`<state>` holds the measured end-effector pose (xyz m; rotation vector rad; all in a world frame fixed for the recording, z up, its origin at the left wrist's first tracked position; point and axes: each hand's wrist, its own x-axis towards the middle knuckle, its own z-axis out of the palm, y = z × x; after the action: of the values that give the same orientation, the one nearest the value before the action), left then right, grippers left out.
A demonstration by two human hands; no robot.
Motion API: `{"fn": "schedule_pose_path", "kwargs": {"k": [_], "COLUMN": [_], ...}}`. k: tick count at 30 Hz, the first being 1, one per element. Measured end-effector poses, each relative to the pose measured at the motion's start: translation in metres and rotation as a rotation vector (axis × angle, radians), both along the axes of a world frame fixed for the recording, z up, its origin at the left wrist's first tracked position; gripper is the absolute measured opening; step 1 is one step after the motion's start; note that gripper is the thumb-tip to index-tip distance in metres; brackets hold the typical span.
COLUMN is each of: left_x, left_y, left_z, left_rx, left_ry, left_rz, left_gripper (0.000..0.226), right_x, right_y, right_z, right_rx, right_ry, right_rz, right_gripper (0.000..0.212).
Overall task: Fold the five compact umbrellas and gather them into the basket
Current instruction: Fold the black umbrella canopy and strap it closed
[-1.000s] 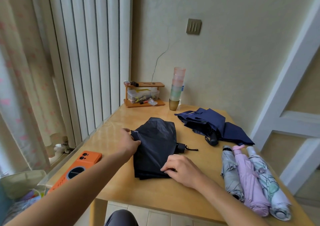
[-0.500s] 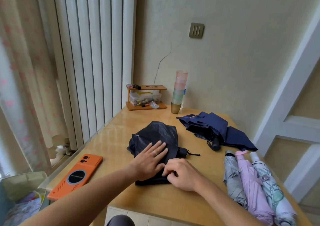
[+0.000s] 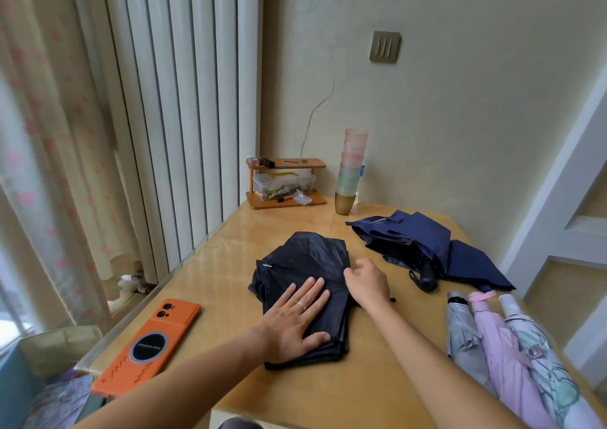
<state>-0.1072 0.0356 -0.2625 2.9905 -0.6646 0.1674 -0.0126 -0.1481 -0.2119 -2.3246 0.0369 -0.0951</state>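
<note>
Head view. Five compact umbrellas lie on the tabletop [image 3: 361,382], and two hands work at one of them.

- One black umbrella [image 3: 308,258] at the tabletop's middle, its canopy flattened in layered folds.
- One navy umbrella [image 3: 423,241] toward the far right corner, its canopy loose and its black handle pointing to the near edge.
- Three rolled umbrellas side by side along the right edge: grey [image 3: 463,336], pink [image 3: 496,346] and white patterned [image 3: 538,359].

The left hand [image 3: 295,323] lies palm down on the black canopy. Its fingers are straight and slightly spread, and one wears a ring. The right hand [image 3: 368,284] sits at the canopy's right edge with curled fingers. Whether they pinch the fabric cannot be told.

One orange phone [image 3: 147,346] lies near the left edge. The line of writing on its round disc is too small to read. One stack of nested cups [image 3: 351,172] and one wooden rack [image 3: 285,182] stand at the far edge.
</note>
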Motion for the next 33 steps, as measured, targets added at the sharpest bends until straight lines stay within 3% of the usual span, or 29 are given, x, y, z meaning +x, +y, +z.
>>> {"fn": "schedule_pose_path", "kwargs": {"k": [2, 5, 11, 18, 22, 24, 27, 29, 31, 33], "left_x": [-0.001, -0.001, 0.000, -0.002, -0.006, -0.011, -0.016, -0.015, -0.013, -0.012], "left_y": [0.000, 0.000, 0.000, 0.000, 0.001, 0.003, 0.009, 0.016, 0.025, 0.032], "left_z": [-0.001, 0.000, -0.003, -0.003, -0.002, 0.004, 0.024, 0.039, 0.052, 0.062], "left_rx": [-0.003, -0.007, -0.028, -0.089, -0.141, -0.360, -1.065, -1.387, -1.452, -1.401], "left_ry": [-0.001, 0.000, -0.018, -0.147, -0.450, -0.447, -0.156, 0.066, 0.241, 0.351], "left_rz": [-0.001, -0.002, -0.006, -0.025, 0.030, 0.091, 0.375, 0.563, 0.624, 0.662], "left_gripper": [0.079, 0.079, 0.080, 0.077, 0.052, 0.042, 0.063, 0.086, 0.087, 0.059], "right_x": [0.011, 0.025, 0.029, 0.008, -0.018, -0.031, -0.052, -0.063, -0.066, -0.065], "right_y": [0.005, 0.011, 0.006, -0.001, -0.012, -0.019, -0.027, -0.030, -0.031, -0.032], "right_z": [0.003, 0.002, 0.019, 0.040, 0.043, 0.038, 0.024, 0.011, -0.003, -0.011], "right_rx": [0.053, 0.238, 0.548, 0.654, 0.420, 0.272, 0.089, -0.137, -0.377, -0.507], "right_ry": [0.046, 0.128, 0.105, 0.009, -0.180, -0.244, -0.311, -0.404, -0.663, -0.917], "right_rz": [-0.030, -0.003, 0.110, 0.279, 0.429, 0.474, 0.573, 0.611, 0.609, 0.630], "right_gripper": [0.025, 0.036, 0.014, 0.030, 0.007, 0.005, 0.011, 0.016, 0.016, 0.014]}}
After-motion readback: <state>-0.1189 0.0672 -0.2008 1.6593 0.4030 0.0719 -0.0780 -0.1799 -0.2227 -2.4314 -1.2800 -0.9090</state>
